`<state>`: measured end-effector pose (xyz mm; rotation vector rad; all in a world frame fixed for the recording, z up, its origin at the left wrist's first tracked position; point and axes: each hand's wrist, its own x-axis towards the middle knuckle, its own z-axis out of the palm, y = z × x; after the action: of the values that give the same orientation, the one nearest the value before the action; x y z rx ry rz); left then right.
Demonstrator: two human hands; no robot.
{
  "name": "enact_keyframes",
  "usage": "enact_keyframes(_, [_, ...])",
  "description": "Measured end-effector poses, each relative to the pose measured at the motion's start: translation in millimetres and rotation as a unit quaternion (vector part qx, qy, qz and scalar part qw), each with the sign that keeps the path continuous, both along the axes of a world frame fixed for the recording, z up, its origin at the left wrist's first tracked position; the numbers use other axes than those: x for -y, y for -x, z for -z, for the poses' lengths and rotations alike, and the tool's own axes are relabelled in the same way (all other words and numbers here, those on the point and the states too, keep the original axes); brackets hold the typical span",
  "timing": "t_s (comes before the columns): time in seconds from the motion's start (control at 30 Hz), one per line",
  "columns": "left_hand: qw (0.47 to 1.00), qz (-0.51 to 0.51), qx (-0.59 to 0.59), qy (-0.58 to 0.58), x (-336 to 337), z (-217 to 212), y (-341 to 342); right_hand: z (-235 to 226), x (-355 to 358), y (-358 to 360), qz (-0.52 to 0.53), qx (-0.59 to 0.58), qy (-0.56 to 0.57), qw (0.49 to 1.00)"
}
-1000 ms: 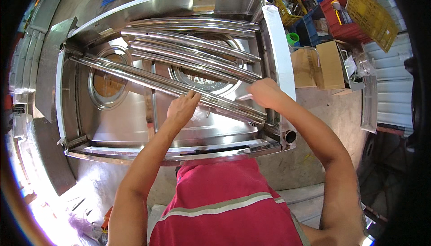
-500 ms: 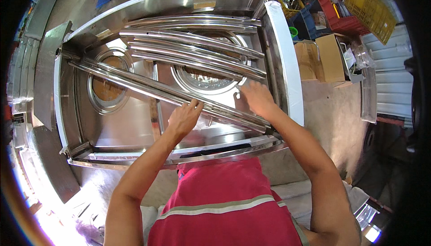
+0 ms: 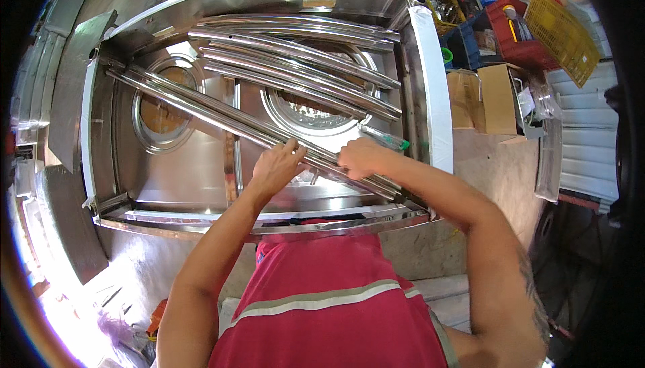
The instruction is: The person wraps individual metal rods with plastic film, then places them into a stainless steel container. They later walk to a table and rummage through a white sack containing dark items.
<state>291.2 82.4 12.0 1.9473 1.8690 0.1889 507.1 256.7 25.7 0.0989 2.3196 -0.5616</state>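
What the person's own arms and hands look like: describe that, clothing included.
The left hand and right hand are ungloved. No sleeves cover the forearms. Dark markings, perhaps a tattoo, edge the right upper arm. The red garment has a grey-green and white band.

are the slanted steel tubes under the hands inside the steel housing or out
Inside: the steel tubes slant across the housing, their left ends within its rim; the left hand touches them.

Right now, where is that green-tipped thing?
The green-tipped thing lies right of centre in the head view, between the right hand and the upper steel tubes.
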Motion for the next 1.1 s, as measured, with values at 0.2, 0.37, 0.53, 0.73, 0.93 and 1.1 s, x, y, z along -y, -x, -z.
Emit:
enact_keyframes(0.2, [1.0, -0.004, 0.009, 0.02, -9.0, -3.7, 3.2, -7.7, -31.6, -47.0, 0.168, 0.035, -0.029, 0.985])
enact_keyframes(0.37, [0.998, -0.035, 0.01, 0.047, -31.0, -23.9, -30.2, 5.9, -7.4, -39.8, 0.234, -0.001, 0.003, 0.972])
enact_keyframes(0.53, [0.993, -0.029, 0.011, 0.114, -62.4, -17.5, -89.6, 4.0, 41.7, -40.0, 0.275, 0.07, -0.046, 0.958])
enact_keyframes(0.73, [0.979, -0.086, 0.125, 0.139, -66.8, 5.0, -86.3, 37.2, 61.5, -53.9, 0.344, -0.064, -0.123, 0.929])
enact_keyframes(0.93, [0.949, -0.104, 0.288, 0.071, -33.5, -13.9, -76.2, 51.7, 45.9, -50.7, 0.336, -0.044, -0.134, 0.931])
enact_keyframes(1.1, [0.956, 0.044, 0.279, 0.081, -3.2, -41.0, -75.7, 43.6, 1.2, -51.2, 0.346, 0.006, 0.003, 0.938])
